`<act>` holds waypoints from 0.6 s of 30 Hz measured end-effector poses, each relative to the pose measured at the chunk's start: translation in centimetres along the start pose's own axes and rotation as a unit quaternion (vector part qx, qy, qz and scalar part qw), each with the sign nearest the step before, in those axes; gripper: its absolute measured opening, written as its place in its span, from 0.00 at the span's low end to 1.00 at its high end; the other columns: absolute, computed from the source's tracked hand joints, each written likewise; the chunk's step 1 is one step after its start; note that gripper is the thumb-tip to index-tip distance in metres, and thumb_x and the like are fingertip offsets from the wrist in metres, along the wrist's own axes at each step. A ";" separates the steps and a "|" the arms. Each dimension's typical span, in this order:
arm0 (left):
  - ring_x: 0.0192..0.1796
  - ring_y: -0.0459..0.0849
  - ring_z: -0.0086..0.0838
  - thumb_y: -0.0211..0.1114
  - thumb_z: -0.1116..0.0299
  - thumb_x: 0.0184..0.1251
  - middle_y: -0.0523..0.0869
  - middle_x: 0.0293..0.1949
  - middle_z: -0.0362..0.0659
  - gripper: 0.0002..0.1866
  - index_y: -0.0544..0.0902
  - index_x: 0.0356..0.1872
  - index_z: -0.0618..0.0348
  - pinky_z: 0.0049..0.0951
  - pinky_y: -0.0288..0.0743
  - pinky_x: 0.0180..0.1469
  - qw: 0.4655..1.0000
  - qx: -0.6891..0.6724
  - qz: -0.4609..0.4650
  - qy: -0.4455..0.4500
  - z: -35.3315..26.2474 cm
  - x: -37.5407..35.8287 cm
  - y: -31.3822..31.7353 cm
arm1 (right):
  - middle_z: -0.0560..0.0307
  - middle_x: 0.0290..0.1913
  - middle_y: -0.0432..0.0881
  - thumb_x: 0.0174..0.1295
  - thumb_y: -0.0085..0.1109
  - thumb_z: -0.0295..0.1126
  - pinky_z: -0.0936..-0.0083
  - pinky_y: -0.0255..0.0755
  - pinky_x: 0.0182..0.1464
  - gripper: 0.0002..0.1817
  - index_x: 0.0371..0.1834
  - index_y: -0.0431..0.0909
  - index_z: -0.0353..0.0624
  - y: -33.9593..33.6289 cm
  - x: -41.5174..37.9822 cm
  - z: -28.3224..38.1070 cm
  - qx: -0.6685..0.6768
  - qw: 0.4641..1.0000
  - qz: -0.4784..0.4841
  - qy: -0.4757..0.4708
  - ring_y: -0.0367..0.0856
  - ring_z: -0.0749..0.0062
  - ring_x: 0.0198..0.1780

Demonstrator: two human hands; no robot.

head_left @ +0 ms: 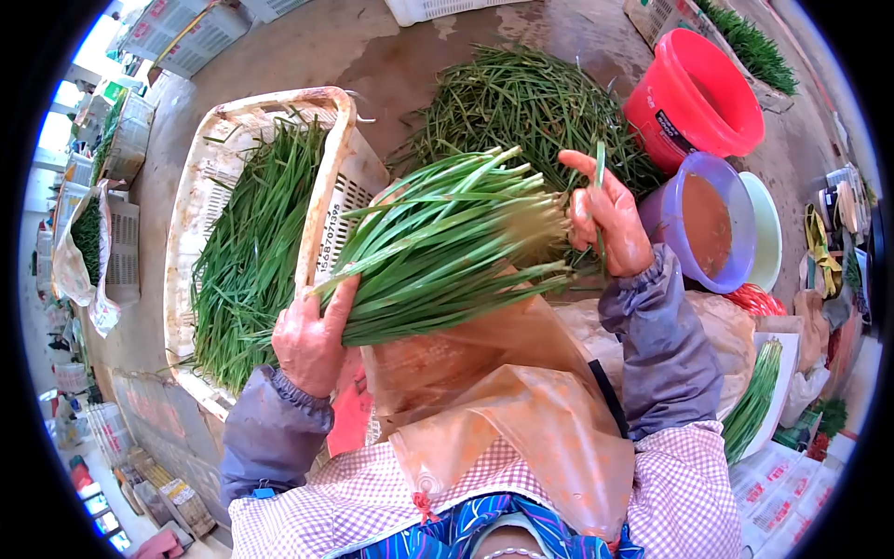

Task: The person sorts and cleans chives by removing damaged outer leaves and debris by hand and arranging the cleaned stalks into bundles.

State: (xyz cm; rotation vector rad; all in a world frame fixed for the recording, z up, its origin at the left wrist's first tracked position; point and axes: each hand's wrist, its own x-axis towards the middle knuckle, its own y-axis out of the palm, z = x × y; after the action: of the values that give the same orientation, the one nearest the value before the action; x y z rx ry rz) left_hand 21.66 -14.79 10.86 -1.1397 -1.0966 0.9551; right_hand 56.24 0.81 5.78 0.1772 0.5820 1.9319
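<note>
A thick bunch of garlic chives [438, 252] lies across my lap, its pale root ends pointing right. My left hand [312, 340] grips the leafy end from the left, with the thumb over the leaves. Just off the root ends, my right hand [610, 219] is closed on a single chive leaf [600, 168], with the index finger stretched out. To the left stands a dirty white plastic crate [321, 200] holding more chives [261, 224]. A plastic apron [512, 410] covers my lap under the bunch.
A large heap of loose chives [521, 112] lies on the floor ahead. At right stand a red bucket [652, 107], a purple basin [666, 210] of brownish water and a pale green basin [768, 233]. Tied chives [754, 401] lie at lower right. Several crates [182, 37] stand at far left.
</note>
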 end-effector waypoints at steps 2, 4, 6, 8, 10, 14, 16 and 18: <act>0.36 0.81 0.39 0.59 0.76 0.55 0.80 0.39 0.46 0.30 0.76 0.63 0.42 0.37 0.75 0.35 1.000 0.010 -0.005 0.002 0.0 0.0 -0.1 | 0.69 0.22 0.72 0.68 0.60 0.36 0.84 0.61 0.21 0.15 0.52 0.77 0.39 0.2 1.4 -0.1 0.009 0.998 -0.013 0.058 0.66 0.87 0.19; 0.33 0.80 0.37 0.59 0.75 0.56 0.78 0.36 0.44 0.30 0.77 0.64 0.40 0.36 0.73 0.33 0.999 0.002 -0.036 0.020 0.4 0.0 0.5 | 0.70 0.22 0.74 0.67 0.61 0.35 0.84 0.63 0.21 0.09 0.42 0.80 0.40 0.5 2.1 -1.0 -0.090 0.993 -0.063 0.044 0.68 0.88 0.20; 0.32 0.79 0.36 0.59 0.75 0.56 0.76 0.34 0.43 0.31 0.76 0.64 0.39 0.36 0.73 0.32 1.000 0.004 -0.013 0.013 0.4 0.1 0.0 | 0.67 0.21 0.75 0.67 0.61 0.35 0.83 0.65 0.22 0.08 0.38 0.80 0.40 -0.7 2.2 -2.0 -0.183 0.979 -0.075 0.039 0.71 0.86 0.21; 0.31 0.78 0.35 0.59 0.74 0.57 0.75 0.33 0.42 0.31 0.75 0.66 0.38 0.34 0.72 0.31 1.000 -0.001 -0.010 0.015 0.2 0.3 -0.2 | 0.62 0.21 0.77 0.66 0.61 0.34 0.80 0.67 0.22 0.08 0.35 0.79 0.40 -2.6 1.8 -2.5 -0.302 0.948 -0.095 0.032 0.74 0.80 0.21; 0.31 0.78 0.35 0.59 0.73 0.58 0.75 0.34 0.42 0.31 0.75 0.66 0.37 0.34 0.72 0.32 1.000 0.013 -0.010 0.025 0.2 0.5 -0.2 | 0.55 0.21 0.77 0.64 0.61 0.33 0.71 0.70 0.25 0.08 0.34 0.78 0.40 -4.2 1.9 -2.2 -0.526 0.836 -0.120 -0.100 0.77 0.68 0.22; 0.32 0.78 0.34 0.59 0.72 0.59 0.75 0.34 0.43 0.30 0.75 0.65 0.37 0.35 0.71 0.32 0.999 0.014 -0.023 0.044 0.8 0.5 0.1 | 0.43 0.29 0.80 0.60 0.61 0.33 0.56 0.73 0.39 0.10 0.34 0.77 0.37 -11.3 2.3 -2.0 -0.766 0.619 -0.168 -0.046 0.82 0.49 0.36; 0.32 0.78 0.34 0.59 0.72 0.59 0.75 0.34 0.42 0.30 0.75 0.66 0.36 0.35 0.71 0.32 0.999 0.010 -0.019 0.044 0.7 0.2 0.2 | 0.45 0.35 0.81 0.59 0.63 0.36 0.57 0.72 0.46 0.11 0.37 0.79 0.39 -5.8 2.0 0.7 -0.701 0.668 -0.159 -0.195 0.81 0.50 0.42; 0.31 0.78 0.34 0.59 0.72 0.59 0.75 0.34 0.42 0.31 0.75 0.66 0.36 0.34 0.71 0.32 0.999 0.004 -0.007 0.045 0.7 0.5 -0.3 | 0.48 0.40 0.82 0.57 0.64 0.38 0.59 0.71 0.51 0.14 0.40 0.80 0.40 0.4 1.3 2.3 -0.641 0.706 -0.129 -0.273 0.79 0.51 0.47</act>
State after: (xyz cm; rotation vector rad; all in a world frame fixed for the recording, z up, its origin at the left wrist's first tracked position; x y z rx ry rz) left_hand 21.14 -14.19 11.30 -1.1558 -1.0266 0.8886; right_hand 56.24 2.60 7.81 -0.2279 -1.1200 1.4854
